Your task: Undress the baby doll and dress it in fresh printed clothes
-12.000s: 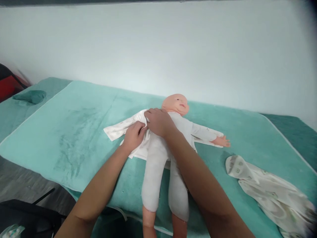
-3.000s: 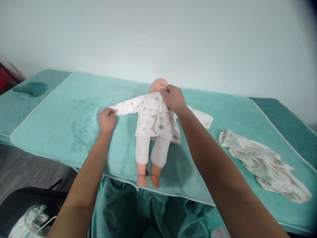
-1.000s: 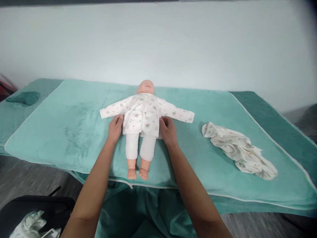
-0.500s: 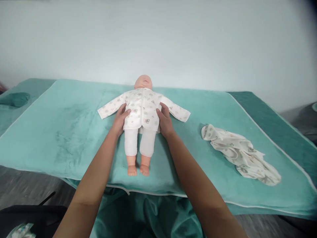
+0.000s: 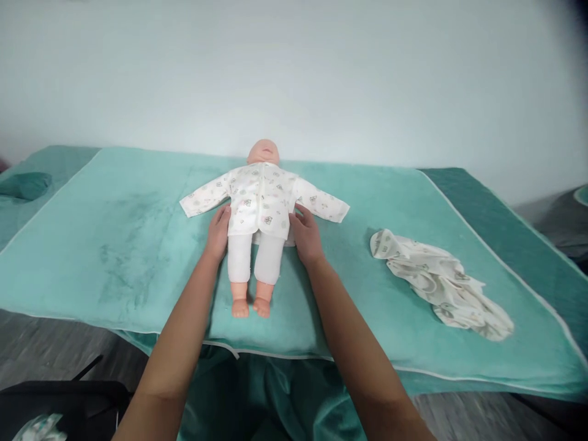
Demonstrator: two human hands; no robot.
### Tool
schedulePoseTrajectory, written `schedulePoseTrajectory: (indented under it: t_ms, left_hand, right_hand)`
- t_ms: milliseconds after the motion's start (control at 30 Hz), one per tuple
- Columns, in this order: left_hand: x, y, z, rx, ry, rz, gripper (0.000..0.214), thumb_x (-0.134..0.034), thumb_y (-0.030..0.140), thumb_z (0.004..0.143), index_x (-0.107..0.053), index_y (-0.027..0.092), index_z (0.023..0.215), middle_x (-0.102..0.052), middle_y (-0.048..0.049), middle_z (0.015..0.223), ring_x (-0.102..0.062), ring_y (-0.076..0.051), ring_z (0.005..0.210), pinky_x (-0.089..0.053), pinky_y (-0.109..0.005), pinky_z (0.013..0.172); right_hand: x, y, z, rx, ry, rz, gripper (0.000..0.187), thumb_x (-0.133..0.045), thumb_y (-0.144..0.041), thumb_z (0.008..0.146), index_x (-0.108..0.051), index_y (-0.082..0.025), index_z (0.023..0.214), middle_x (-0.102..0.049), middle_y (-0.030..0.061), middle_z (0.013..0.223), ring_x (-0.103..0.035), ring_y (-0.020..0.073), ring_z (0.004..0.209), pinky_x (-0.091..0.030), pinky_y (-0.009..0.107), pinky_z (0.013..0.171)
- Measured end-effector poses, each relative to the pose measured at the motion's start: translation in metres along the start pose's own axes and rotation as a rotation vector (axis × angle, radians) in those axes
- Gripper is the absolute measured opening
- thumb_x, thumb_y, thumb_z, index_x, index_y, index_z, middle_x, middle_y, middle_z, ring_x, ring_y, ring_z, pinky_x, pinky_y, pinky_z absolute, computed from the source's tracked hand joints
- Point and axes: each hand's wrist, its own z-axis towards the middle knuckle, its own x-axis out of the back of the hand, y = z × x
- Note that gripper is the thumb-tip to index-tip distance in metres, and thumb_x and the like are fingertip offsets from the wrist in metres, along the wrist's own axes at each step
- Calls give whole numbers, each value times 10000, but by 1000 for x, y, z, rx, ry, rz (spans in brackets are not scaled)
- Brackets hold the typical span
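Note:
A baby doll (image 5: 263, 152) lies face up on the teal bed cover, its head by the wall and its bare feet pointing toward me. It wears a white printed jacket (image 5: 257, 202) with the front together and both sleeves spread out, and white trousers (image 5: 239, 258). My left hand (image 5: 217, 234) cups the doll's side at the waist, left of the jacket hem. On the opposite side my right hand (image 5: 307, 234) holds the other flank, thumb at the jacket's edge. Fingertips of both hands are partly hidden beside the doll and jacket.
A crumpled white printed garment (image 5: 443, 282) lies on the bed cover (image 5: 138, 245) to the right. Behind the bed stands a pale wall (image 5: 294, 73). At the lower left is a black chair (image 5: 59, 398) with a bit of printed cloth (image 5: 41, 427) on it.
My thumbs have slipped from the jacket's front to its sides, and both hands sit slightly lower on the doll. The view has shifted a little; the crumpled garment lies as before.

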Motion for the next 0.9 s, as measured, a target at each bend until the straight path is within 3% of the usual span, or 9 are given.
schedulePoseTrajectory:
  t_ms: [167, 333, 467, 533, 633, 733, 800, 900]
  left_hand:
    - [8, 0, -31, 72, -18, -54, 435, -660, 572, 910, -714, 227, 1171, -747, -73, 1232, -695, -240, 1136, -553, -357, 975]
    - [15, 8, -53, 70, -145, -50, 455, -710, 538, 887, -698, 222, 1214, -738, -77, 1253, -682, -236, 1137, -534, -351, 994]
    - [17, 7, -59, -23, -101, 81, 453, -668, 541, 915, -686, 213, 1226, -718, -82, 1263, -648, -230, 1169, -490, -347, 1041]
    - [17, 5, -62, -50, -41, 145, 440, -633, 539, 941, -678, 208, 1227, -707, -81, 1246, -638, -219, 1141, -481, -347, 1034]
    - [18, 0, -69, -52, 13, 168, 421, -624, 499, 953, -655, 195, 1242, -702, -65, 1137, -641, -185, 998, -505, -326, 937]
    - [21, -2, -78, -44, 18, 114, 393, -645, 440, 941, -635, 186, 1241, -666, -23, 966, -620, -148, 839, -513, -290, 815]
    - [24, -3, -85, -42, 7, 104, 359, -656, 410, 934, -641, 188, 1216, -632, 1, 906, -601, -131, 799, -504, -274, 792]
    - [27, -3, -96, -45, -18, 109, 304, -638, 390, 945, -659, 194, 1176, -600, 16, 871, -577, -119, 775, -488, -264, 778]
  right_hand:
    - [21, -7, -29, -40, -25, -5, 486, -719, -459, 792, -660, -250, 1227, -772, 68, 1157, -735, 227, 916, -612, 427, 838]
    - [58, -11, -75, 67, 62, 3, 293, -681, -436, 865, -663, -296, 1121, -720, 81, 1321, -732, 278, 1107, -613, 483, 938]
    - [104, -17, -104, 317, 180, -448, 232, -623, -401, 912, -666, -332, 1129, -701, 113, 1311, -664, 345, 1238, -571, 545, 1009]
    - [131, -28, -110, 424, 212, -696, 249, -603, -371, 915, -666, -298, 1145, -666, 165, 1349, -596, 375, 1314, -497, 580, 1098]
    - [169, -52, -112, 511, 211, -1264, 348, -509, -269, 935, -638, -206, 1252, -593, 219, 1455, -481, 383, 1427, -363, 605, 1198]
    - [201, -76, -112, 437, 367, -1620, 469, -492, -274, 937, -560, -163, 1387, -497, 250, 1544, -417, 417, 1455, -312, 664, 1170]
    - [219, -88, -112, 258, 452, -1672, 488, -528, -373, 935, -567, -177, 1381, -545, 280, 1466, -505, 452, 1342, -398, 650, 1054]
    - [233, -100, -111, -22, 384, -1587, 378, -564, -421, 904, -665, -200, 1194, -680, 261, 1180, -645, 428, 1050, -484, 548, 825]
